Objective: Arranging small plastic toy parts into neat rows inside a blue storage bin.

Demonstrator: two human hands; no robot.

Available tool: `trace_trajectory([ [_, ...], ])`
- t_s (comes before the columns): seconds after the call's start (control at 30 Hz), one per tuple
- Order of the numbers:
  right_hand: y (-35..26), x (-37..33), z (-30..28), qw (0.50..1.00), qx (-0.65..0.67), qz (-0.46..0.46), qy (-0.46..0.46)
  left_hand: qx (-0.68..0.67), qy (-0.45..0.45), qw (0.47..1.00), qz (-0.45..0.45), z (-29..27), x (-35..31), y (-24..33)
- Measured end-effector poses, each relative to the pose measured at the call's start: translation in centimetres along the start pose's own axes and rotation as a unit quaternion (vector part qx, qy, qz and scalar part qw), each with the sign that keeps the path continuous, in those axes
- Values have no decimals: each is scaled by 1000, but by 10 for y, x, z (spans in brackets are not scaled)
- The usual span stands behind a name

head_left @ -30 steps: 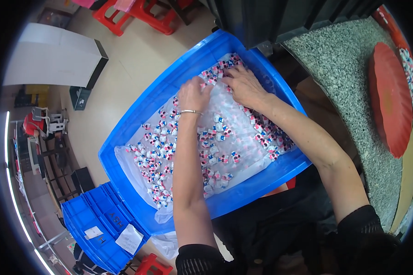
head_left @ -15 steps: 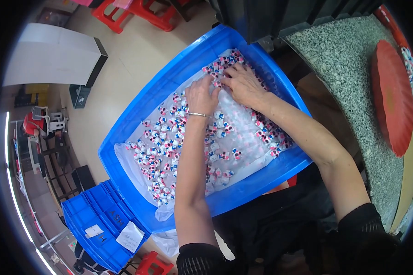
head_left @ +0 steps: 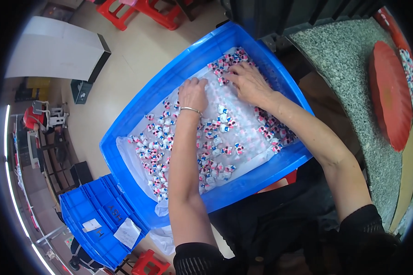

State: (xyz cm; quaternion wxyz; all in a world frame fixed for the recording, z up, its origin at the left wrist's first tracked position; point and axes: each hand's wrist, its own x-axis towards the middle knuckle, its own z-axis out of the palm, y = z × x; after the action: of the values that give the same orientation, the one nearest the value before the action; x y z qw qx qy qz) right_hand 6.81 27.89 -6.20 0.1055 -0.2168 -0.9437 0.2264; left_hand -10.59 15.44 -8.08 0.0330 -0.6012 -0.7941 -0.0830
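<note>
A large blue plastic bin (head_left: 142, 103) holds many small white, pink and blue figurines (head_left: 158, 130), lying loose on a translucent white sheet (head_left: 243, 133). More figurines (head_left: 268, 128) lie past the sheet's right edge. My left hand (head_left: 192, 96) is over the far left part of the sheet, its fingers curled down and close together; whatever they hold, if anything, is hidden. To its right, my right hand (head_left: 250, 85) reaches to the far end, fingers bent and apart, the tips beside a few figurines (head_left: 222, 80).
A blue crate (head_left: 94, 220) with paper slips stands at the lower left. On the right, a speckled stone counter (head_left: 348, 59) carries a red scalloped tray (head_left: 390, 96). A dark ribbed container (head_left: 289, 16) is at the far side. Red stools (head_left: 163, 16) stand on the floor beyond.
My hands, close together before, have drawn apart. The left one has shifted left, and the right has moved slightly right. More of the sheet shows between them.
</note>
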Motion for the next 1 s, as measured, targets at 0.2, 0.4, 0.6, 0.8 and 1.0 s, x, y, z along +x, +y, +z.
trace_trajectory([
  [0.2, 23, -18, -3, 1000, 1, 8, 10, -115, 76, 990, -43, 7, 8, 23],
  [0.4, 18, -19, -5, 999, 11, 33, -22, -485, 11, 862, -149, 25, -8, 47],
  [0.6, 25, -20, 1, 1000, 5, 18, 16, -336, 101, 936, -6, 29, -2, 59],
  [0.8, 17, -21, 0, 999, 13, 30, -5, -314, 109, 943, -26, 34, -4, 60],
  [1.0, 23, -23, -8, 1000, 7, 17, 11, -260, 32, 965, -14, -4, -22, 36],
])
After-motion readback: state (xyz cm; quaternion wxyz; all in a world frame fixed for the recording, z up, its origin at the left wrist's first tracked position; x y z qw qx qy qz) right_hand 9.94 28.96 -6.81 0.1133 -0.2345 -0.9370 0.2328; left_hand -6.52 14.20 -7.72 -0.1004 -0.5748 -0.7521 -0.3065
